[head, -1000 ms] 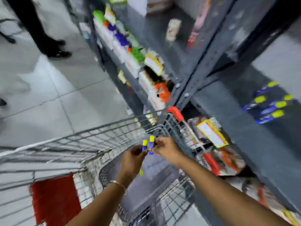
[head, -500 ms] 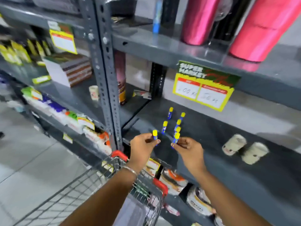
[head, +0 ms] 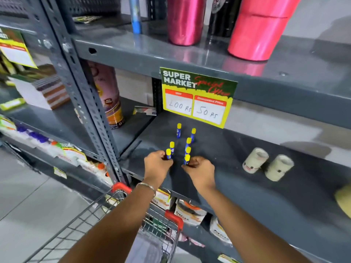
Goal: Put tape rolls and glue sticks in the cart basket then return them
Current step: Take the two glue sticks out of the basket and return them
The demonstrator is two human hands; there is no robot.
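Several blue glue sticks with yellow caps stand upright in two short rows on the grey metal shelf [head: 247, 186]; the farthest one [head: 179, 130] is near the price sign. My left hand [head: 157, 165] is closed around the front stick of the left row [head: 168, 153], held upright at the shelf surface. My right hand [head: 201, 170] pinches the front stick of the right row [head: 186, 159] the same way. Two off-white tape rolls [head: 255, 162] [head: 278, 167] lie on their sides on the same shelf, to the right. The wire cart basket [head: 106, 221] with red corners sits below my arms.
A yellow and green price sign [head: 197, 97] hangs from the shelf above. Pink tumblers [head: 185, 19] [head: 260, 29] stand on the upper shelf. A steel upright [head: 83, 103] divides the shelving; a printed can [head: 112, 107] stands behind it. Packets fill the lower shelf.
My view swung up from the cart basket to the shelf. Both hands carried a glue stick each from over the basket onto the shelf, lowering them at the front of the two rows.
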